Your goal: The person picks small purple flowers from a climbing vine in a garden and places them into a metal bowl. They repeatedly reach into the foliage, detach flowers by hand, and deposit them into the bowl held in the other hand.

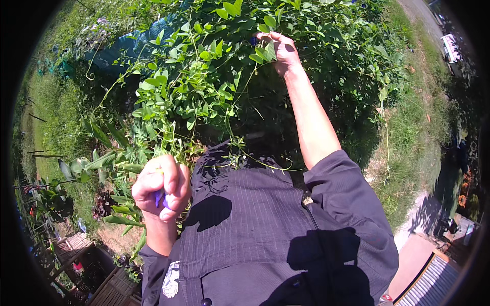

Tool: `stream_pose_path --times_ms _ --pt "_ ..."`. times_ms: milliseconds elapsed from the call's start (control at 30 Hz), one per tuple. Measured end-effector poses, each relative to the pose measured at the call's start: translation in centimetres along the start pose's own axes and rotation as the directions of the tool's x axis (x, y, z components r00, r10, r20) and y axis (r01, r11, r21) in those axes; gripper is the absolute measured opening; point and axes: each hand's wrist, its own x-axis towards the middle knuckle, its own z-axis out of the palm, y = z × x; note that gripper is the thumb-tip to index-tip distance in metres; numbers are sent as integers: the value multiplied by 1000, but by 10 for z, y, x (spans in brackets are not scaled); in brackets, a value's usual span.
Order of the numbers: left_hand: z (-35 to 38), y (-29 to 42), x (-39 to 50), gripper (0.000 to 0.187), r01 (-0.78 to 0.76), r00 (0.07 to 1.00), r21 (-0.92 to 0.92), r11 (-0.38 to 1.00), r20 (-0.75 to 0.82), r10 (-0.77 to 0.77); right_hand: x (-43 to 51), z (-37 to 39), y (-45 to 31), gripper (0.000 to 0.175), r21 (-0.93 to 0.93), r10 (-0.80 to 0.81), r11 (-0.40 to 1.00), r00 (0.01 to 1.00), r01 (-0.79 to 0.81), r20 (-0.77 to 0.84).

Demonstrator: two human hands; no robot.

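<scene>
My left hand (pixel 162 187) is closed in a fist in front of my dark pinstriped clothing (pixel 245 229). Purple-blue flower petals (pixel 160 198) show between its curled fingers, and a bit of yellow-green peeks out near the knuckles. Stretched out ahead, my right hand (pixel 283 53) is in among the leaves of a climbing vine (pixel 206 84). Its fingertips are right at a deep blue flower (pixel 253 41), which looks like butterfly pea. Leaves partly cover the palm and thumb, so whether the fingers grip the flower is unclear.
Blue netting (pixel 130 48) lies behind the vine at the left. Thin tendrils (pixel 264 162) hang across my front. Broad-leaved plants (pixel 99 162) grow beside my left hand. Bamboo structures (pixel 111 287) stand at lower left; a grassy strip (pixel 409 134) runs along the right.
</scene>
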Motion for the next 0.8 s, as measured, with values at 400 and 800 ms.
stream_pose_path --times_ms 400,800 --pt "-112 -72 172 14 439 831 207 874 -463 -308 -27 9 -8 15 257 123 963 978 -77 -168" --pt "-144 51 170 30 207 859 338 918 -512 -5 112 -4 81 13 -742 66 644 979 -188 -191"
